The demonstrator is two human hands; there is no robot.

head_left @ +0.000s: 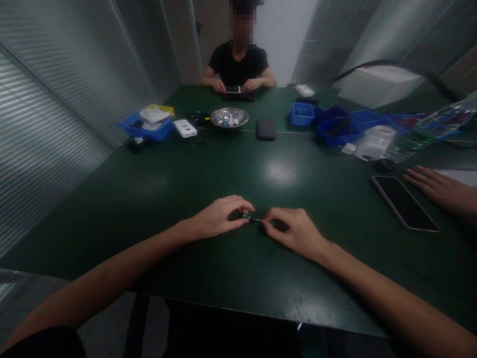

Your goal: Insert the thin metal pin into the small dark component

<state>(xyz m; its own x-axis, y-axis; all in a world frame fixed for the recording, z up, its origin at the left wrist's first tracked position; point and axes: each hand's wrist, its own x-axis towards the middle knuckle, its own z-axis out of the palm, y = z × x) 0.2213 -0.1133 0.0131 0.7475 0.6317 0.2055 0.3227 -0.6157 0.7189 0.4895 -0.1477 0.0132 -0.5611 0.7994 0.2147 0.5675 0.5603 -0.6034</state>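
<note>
Over the dark green table, my left hand (223, 216) pinches a small dark piece with bright green patches (247, 217) between thumb and fingers. It looks like a tiny circuit board, but it is too small to be sure. My right hand (290, 226) is closed in a pinch just to its right. A thin, pale, rod-like piece (258, 220) runs from these fingertips to the green-patched piece. Its other end is hidden in my right hand, so I cannot tell its kind.
A phone (406, 203) lies to the right, beside another person's hand (443, 189). Farther back are a metal bowl (229, 125), a black flat case (265, 130), a white power bank (185, 128), blue bins (302, 114) and a plastic bottle (432, 124). A person (238, 67) sits opposite.
</note>
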